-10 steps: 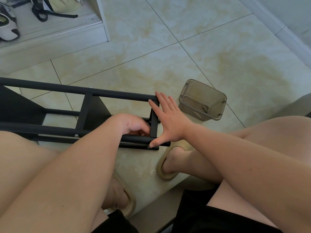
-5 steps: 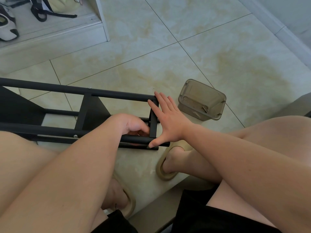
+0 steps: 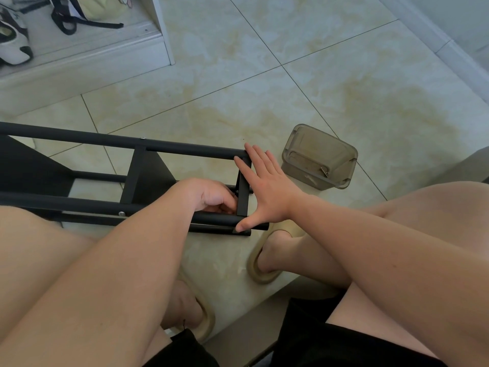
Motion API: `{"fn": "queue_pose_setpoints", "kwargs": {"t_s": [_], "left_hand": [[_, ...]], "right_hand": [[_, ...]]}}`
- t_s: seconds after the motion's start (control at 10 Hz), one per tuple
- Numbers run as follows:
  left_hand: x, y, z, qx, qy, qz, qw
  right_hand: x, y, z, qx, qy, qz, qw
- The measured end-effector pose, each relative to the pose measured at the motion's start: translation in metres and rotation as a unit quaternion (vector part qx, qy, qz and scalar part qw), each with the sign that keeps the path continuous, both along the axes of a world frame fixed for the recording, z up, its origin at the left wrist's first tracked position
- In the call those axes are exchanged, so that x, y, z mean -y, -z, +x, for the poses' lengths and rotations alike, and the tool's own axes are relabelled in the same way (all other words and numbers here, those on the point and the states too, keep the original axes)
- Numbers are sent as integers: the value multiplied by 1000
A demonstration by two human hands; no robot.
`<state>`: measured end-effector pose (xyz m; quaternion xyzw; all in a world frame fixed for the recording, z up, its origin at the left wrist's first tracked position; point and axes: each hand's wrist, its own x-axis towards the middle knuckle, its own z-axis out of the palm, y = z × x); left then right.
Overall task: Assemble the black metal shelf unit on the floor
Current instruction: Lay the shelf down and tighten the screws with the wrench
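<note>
I see black shelf frame (image 3: 185, 149) on its side on tiled floor (image 3: 344, 88). Right hand (image 3: 264, 189) flat, fingers straight, against end crossbar (image 3: 243, 200), thumb on near rail. Left hand (image 3: 211, 194) curled inside frame beside crossbar; I can't tell what it holds. Tinted plastic box (image 3: 317, 157) near frame end.

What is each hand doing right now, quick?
Left hand: fingers curled inside the black shelf frame; whether they hold anything cannot be told.
Right hand: open, pressed flat against the frame's end.

Matt black metal shelf frame (image 3: 185, 150), glossy marbled floor tiles (image 3: 344, 83), translucent smoky plastic box (image 3: 321, 152).
</note>
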<state>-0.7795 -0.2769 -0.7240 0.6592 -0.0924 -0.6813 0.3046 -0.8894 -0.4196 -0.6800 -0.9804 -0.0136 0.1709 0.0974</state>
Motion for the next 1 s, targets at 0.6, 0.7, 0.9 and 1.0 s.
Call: {"fn": "queue_pose_setpoints", "kwargs": {"t_s": [0.6, 0.7, 0.9, 1.0], "left_hand": [[-2, -10, -5, -43, -4, 8, 999], [-3, -10, -3, -6, 23, 25, 999], [-1, -11, -3, 48, 51, 30, 997], [0, -12, -4, 48, 54, 31, 997]], "right_hand": [[-2, -3, -2, 0, -1, 1, 1000], [-3, -3, -2, 0, -1, 0, 1000], [-2, -1, -2, 1, -2, -1, 1000], [-2, -2, -2, 0, -2, -1, 1000]]}}
